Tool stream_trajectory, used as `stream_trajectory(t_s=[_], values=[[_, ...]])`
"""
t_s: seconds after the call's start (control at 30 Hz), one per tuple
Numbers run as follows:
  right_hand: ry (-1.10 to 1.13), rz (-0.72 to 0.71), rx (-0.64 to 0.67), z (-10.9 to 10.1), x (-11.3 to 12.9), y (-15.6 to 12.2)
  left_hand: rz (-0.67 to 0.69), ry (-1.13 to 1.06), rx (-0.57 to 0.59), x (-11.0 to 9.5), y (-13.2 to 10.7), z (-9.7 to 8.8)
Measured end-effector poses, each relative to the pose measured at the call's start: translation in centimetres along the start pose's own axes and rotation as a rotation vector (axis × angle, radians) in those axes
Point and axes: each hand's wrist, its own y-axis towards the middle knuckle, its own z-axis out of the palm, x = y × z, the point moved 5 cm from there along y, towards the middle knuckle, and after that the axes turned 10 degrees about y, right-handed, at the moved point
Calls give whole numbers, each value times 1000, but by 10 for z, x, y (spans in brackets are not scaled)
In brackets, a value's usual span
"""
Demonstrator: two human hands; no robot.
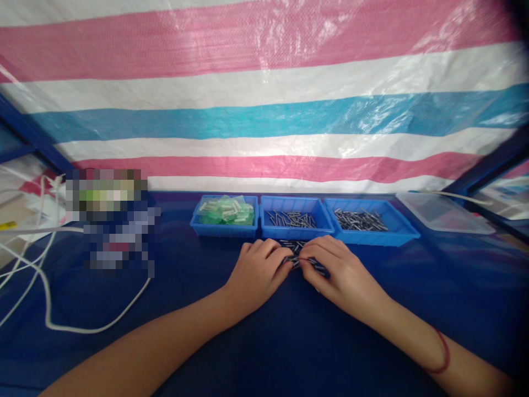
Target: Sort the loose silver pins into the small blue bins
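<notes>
A loose pile of thin, dark metal pins lies on the blue tabletop in front of the middle bin. My left hand is at the pile's left side, thumb and forefinger drawn together in a pinch at the pins. From the right, my right hand reaches in with curled fingers, and several pins show between its thumb and forefinger. The fingertips of both hands nearly meet over the pile. Which pin the left fingertips pinch is too small to make out. My right wrist wears a dark red cord.
Behind the hands stand three blue bins: a left bin with small green bags, a middle bin and a right bin with metal pins. A clear plastic lid lies at right. White cables and blurred-out items are at left.
</notes>
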Motion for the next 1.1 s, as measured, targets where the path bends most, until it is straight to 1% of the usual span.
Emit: stream_trajectory(t_s=[0.13,0.23,0.33,0.47,0.57,0.7,0.87,1.1], values=[[150,31,-74,-3,4,0,19,-28,11,0,0,0],[275,91,-131,-2,1,-2,17,-95,-18,2,1,-2],[359,135,-144,2,-2,-2,43,-146,-41,2,1,-4],[443,175,-161,4,-5,-3,68,-174,-40,1,1,-4],[478,185,-193,2,-6,-3,65,-183,-30,1,1,-3],[491,185,-225,0,-7,-4,59,-188,-50,1,2,-3],[537,199,-204,3,-8,-5,69,-207,-73,1,2,-4],[526,139,-192,2,-2,-4,80,-220,-39,1,2,0]])
